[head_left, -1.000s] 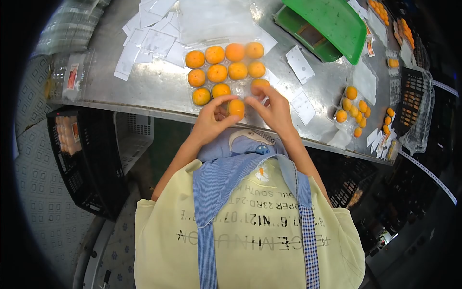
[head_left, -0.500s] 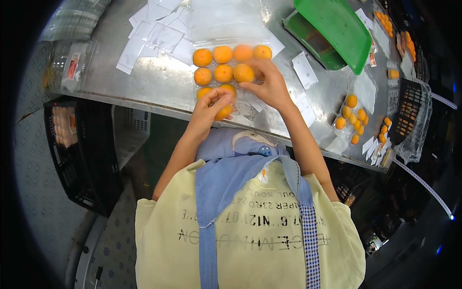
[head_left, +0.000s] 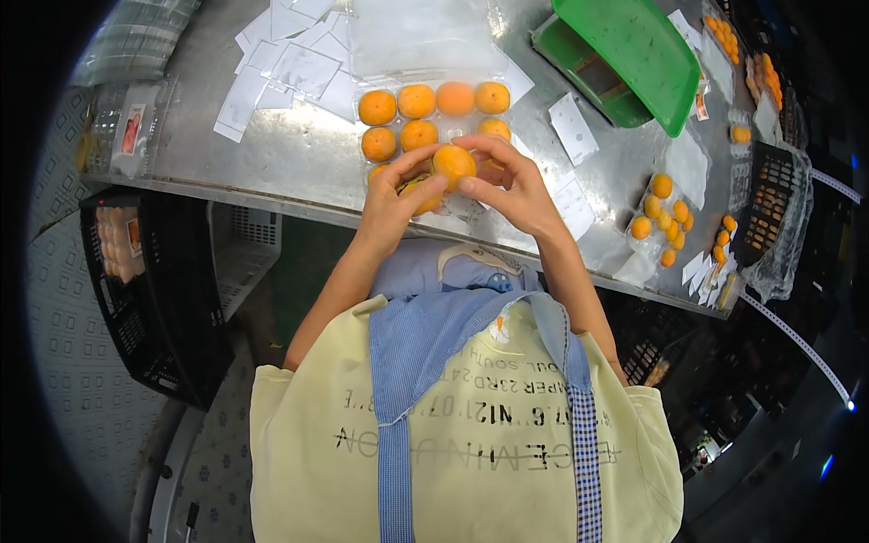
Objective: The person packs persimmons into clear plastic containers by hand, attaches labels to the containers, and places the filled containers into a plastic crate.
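My left hand (head_left: 391, 201) is closed around an orange persimmon (head_left: 422, 199) low over the near edge of a clear plastic tray (head_left: 398, 127). My right hand (head_left: 514, 192) pinches a second persimmon (head_left: 454, 166) between thumb and fingers, just above and right of the first. The left fingertips reach close to this second fruit; whether they touch it I cannot tell. Behind the hands, more persimmons (head_left: 417, 101) sit in rows in the tray. My hands hide much of its nearest row.
White cards (head_left: 244, 100) lie left of the tray, beside a clear plastic sheet (head_left: 421, 41). A green basket (head_left: 634, 59) stands at the back right. Loose persimmons (head_left: 662, 186) rest on the right of the metal table (head_left: 195, 136). A black crate (head_left: 154, 299) stands below left.
My right hand has drawn its persimmon from the tray's middle row toward me, close to my left hand. The left hand keeps hold of its own fruit, nearly in place.
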`<state>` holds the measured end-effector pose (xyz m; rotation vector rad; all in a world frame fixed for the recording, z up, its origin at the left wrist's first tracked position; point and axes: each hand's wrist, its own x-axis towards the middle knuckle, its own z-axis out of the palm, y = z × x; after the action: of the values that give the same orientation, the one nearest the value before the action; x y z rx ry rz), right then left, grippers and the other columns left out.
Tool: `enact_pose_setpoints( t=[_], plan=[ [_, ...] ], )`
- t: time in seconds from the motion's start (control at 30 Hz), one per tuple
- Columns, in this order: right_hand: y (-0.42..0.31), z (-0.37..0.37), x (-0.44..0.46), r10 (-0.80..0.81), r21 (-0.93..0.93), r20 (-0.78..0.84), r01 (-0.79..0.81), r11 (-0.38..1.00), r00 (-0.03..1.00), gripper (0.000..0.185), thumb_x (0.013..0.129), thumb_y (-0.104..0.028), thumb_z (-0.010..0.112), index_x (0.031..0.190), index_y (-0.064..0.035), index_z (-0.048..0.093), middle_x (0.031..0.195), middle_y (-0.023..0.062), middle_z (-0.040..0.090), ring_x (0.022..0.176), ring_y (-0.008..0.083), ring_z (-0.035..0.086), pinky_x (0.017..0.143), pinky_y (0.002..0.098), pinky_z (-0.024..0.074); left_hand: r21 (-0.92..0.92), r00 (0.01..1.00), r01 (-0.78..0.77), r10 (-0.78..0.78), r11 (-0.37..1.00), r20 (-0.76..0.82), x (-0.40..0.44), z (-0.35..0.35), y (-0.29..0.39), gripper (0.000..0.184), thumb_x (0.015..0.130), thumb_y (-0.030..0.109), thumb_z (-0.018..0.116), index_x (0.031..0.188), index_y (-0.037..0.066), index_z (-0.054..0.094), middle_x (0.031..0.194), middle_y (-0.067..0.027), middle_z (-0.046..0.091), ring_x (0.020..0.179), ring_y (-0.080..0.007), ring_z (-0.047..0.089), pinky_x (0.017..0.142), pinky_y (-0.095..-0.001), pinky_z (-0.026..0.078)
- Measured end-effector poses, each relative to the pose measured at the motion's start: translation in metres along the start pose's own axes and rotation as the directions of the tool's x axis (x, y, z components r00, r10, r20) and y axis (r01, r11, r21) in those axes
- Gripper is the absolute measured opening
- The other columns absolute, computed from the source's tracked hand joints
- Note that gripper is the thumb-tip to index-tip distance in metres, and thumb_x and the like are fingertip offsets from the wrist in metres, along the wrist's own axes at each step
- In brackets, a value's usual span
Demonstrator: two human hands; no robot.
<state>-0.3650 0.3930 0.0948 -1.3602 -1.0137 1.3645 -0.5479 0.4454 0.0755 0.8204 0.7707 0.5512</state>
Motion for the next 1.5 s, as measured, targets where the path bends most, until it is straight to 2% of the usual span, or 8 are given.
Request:
enact_pose_setpoints(
  t=[0.37,0.57,0.7,0.97,1.1,1.2,1.3,1.5],
  plan=[
    [-0.003,0.004,-0.001,-0.005,0.056,0.063,0.001,0.998,0.998,0.051,0.079,-0.009,0.072,0.125,0.0002,0.054,0.117,0.0107,0.057,0.101,0.0187,0.057,0.081,0.0318,0.0533,0.275,0.979,-0.189,0.204,0.943,-0.027,-0.003,-0.001,0.001,0.045,0.083,0.013,0.065,0.125,0.003,0.054,0.103,-0.0066,0.062,0.090,-0.0117,0.059,0.069,-0.0234,0.050],
    [0.001,-0.007,0.010,-0.026,-0.433,-0.053,0.000,0.902,0.998,0.051,0.072,-0.017,0.076,0.117,-0.0039,0.058,0.108,0.0103,0.062,0.097,0.0202,0.060,0.076,0.0305,0.0517,-0.045,0.981,0.094,-0.100,0.995,-0.166,-0.003,-0.001,-0.004,0.051,0.087,0.020,0.064,0.132,0.005,0.046,0.113,-0.0086,0.056,0.094,-0.0147,0.058,0.073,-0.0297,0.052],
    [0.022,-0.020,0.035,-0.398,-0.814,-0.007,0.226,0.535,0.917,0.048,0.066,-0.024,0.078,0.108,-0.0068,0.062,0.102,0.0093,0.062,0.092,0.0292,0.058,0.076,0.0374,0.0485,-0.220,0.988,0.088,-0.113,0.972,-0.105,-0.004,-0.015,-0.010,0.043,0.093,0.027,0.053,0.130,0.006,0.044,0.117,-0.0104,0.053,0.100,-0.0195,0.056,0.082,-0.0354,0.051],
    [0.031,-0.023,0.047,-0.395,-0.913,0.202,0.318,0.254,0.896,0.043,0.062,-0.023,0.078,0.100,-0.0096,0.064,0.099,0.0038,0.058,0.096,0.0233,0.053,0.079,0.0375,0.0409,-0.545,0.996,0.080,-0.083,0.834,0.019,-0.009,-0.017,0.003,0.046,0.096,0.030,0.041,0.129,-0.002,0.040,0.124,-0.0171,0.050,0.113,-0.0298,0.052,0.096,-0.0452,0.045],
    [0.029,-0.022,0.044,-0.357,-0.918,0.201,0.303,0.257,0.912,0.043,0.064,-0.024,0.077,0.102,-0.0092,0.064,0.101,0.0054,0.059,0.098,0.0247,0.053,0.080,0.0376,0.0406,-0.558,0.995,0.097,-0.076,0.824,0.059,-0.008,-0.008,0.006,0.047,0.097,0.030,0.038,0.131,-0.003,0.038,0.127,-0.0197,0.048,0.116,-0.0318,0.051,0.097,-0.0435,0.045],
    [0.022,-0.022,0.037,-0.374,-0.851,0.070,0.251,0.462,0.925,0.047,0.069,-0.025,0.076,0.111,-0.0078,0.062,0.108,0.0097,0.059,0.103,0.0274,0.053,0.087,0.0387,0.0405,-0.499,0.990,0.135,-0.103,0.856,0.092,-0.007,-0.005,0.001,0.047,0.098,0.031,0.038,0.132,-0.002,0.038,0.126,-0.0182,0.049,0.115,-0.0324,0.052,0.096,-0.0430,0.046],
    [0.010,-0.024,0.016,-0.167,-0.434,-0.005,0.148,0.889,0.986,0.053,0.074,-0.029,0.074,0.119,-0.0063,0.058,0.115,0.0138,0.058,0.108,0.0300,0.053,0.093,0.0390,0.0399,-0.471,0.984,0.175,-0.135,0.864,0.118,-0.008,0.002,-0.003,0.046,0.098,0.032,0.040,0.132,0.002,0.039,0.125,-0.0146,0.051,0.114,-0.0316,0.054,0.094,-0.0437,0.047],
    [0.008,-0.036,-0.034,-0.277,-0.381,0.072,0.283,0.880,0.958,0.058,0.073,-0.029,0.076,0.122,-0.0062,0.056,0.113,0.0127,0.059,0.103,0.0261,0.056,0.090,0.0355,0.0443,-0.219,0.988,0.147,-0.132,0.965,0.079,-0.007,0.054,-0.018,0.051,0.098,0.040,0.038,0.138,0.009,0.036,0.130,-0.0133,0.048,0.110,-0.0243,0.056,0.088,-0.0393,0.050]
  ],
)
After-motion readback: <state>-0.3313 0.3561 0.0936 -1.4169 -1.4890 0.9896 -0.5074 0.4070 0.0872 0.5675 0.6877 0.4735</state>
